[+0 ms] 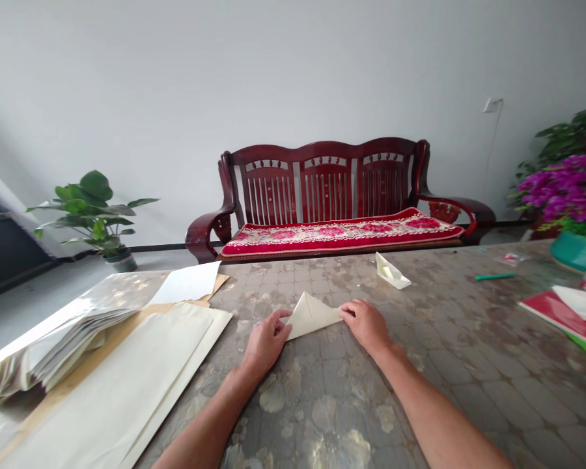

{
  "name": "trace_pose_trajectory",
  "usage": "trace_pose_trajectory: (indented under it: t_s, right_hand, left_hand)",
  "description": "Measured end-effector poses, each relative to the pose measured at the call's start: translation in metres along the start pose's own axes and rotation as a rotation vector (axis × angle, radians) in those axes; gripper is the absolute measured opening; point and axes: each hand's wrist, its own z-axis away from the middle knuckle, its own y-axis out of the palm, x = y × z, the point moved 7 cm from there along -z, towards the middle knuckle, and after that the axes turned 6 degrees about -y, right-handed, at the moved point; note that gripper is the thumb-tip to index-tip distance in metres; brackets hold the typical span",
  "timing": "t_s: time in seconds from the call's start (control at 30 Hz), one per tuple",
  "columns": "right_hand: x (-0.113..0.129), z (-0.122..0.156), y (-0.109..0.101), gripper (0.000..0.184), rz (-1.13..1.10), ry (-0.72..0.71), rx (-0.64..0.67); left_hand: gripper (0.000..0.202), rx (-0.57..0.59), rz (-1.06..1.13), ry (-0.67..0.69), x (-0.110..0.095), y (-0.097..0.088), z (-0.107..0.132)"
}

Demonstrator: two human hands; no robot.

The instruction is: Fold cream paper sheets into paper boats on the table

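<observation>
A cream sheet folded into a triangle (311, 314) lies on the patterned table (351, 404) in front of me. My left hand (266, 342) pinches its left corner with curled fingers. My right hand (368, 322) pinches the right corner, fingers closed on the paper's edge. Farther back on the table sits a finished folded paper boat (391, 271), out of reach of both hands.
Large cream sheets (127, 384) and a stack of papers in a clear sleeve (53, 345) lie at the left. A green pen (494, 276), red and green sheets (566, 316), a teal pot with purple flowers (573, 195) stand at the right. A wooden bench (332, 195) stands behind.
</observation>
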Motion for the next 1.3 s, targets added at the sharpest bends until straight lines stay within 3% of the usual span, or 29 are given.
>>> trace_pose_trajectory:
  t_s: [0.2, 0.53, 0.77, 0.9, 1.07, 1.17, 1.3]
  right_hand:
    - [0.02, 0.003, 0.002, 0.016, 0.252, -0.159, 0.062]
    - [0.028, 0.01, 0.0, 0.023, 0.317, -0.274, 0.122]
    - [0.029, 0.017, -0.002, 0.032, 0.277, -0.271, 0.141]
    - [0.03, 0.017, -0.002, 0.031, 0.271, -0.257, 0.153]
    - [0.031, 0.016, -0.002, 0.03, 0.299, -0.273, 0.143]
    - [0.031, 0.015, -0.003, 0.029, 0.312, -0.29, 0.132]
    - [0.027, 0.015, -0.003, 0.03, 0.329, -0.251, 0.132]
  left_hand:
    - [0.032, -0.001, -0.124, -0.008, -0.005, 0.0, 0.003]
    - [0.031, 0.037, -0.449, -0.085, -0.015, -0.002, 0.01]
    - [0.037, -0.075, -0.586, 0.161, -0.031, -0.007, 0.011]
    - [0.054, 0.042, -0.532, 0.406, -0.051, 0.014, 0.007]
    - [0.047, 0.216, -0.48, 0.716, -0.083, 0.055, 0.008]
    - [0.05, 0.218, -0.558, 0.672, -0.086, 0.072, 0.004]
    - [0.051, 0.187, -0.64, 0.628, -0.083, 0.081, 0.004]
